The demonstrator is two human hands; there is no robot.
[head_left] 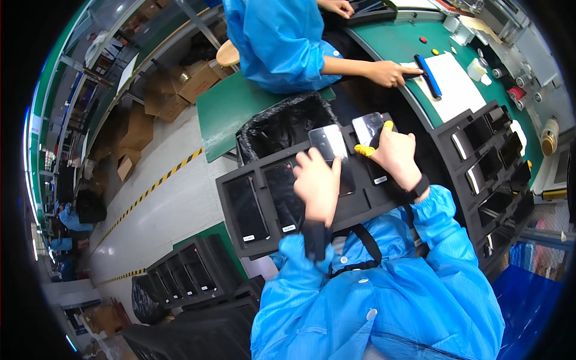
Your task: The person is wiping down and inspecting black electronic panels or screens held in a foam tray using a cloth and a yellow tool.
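Observation:
A black foam tray (351, 211) lies in front of me, with dark glass phone screens in its slots. My left hand (318, 183), slightly blurred, hovers over the middle with fingers apart; its thumb overlaps a shiny phone screen (329, 141). I cannot tell whether it touches that screen. My right hand (396, 153) wears yellow finger cots on thumb and index finger. These two fingers straddle the rightmost phone screen (367, 127), gripping it near its far end. Two more screens, a far-left one (248, 207) and its neighbour (282, 192), lie flat in their slots.
A co-worker's hand (387, 73) holds a blue-edged tool (428, 77) over white sheets on the green bench (414, 42). Stacked trays (447, 135) with screens stand at right. A black-lined bin (282, 126) sits beyond my tray. More trays (186, 270) stand lower left.

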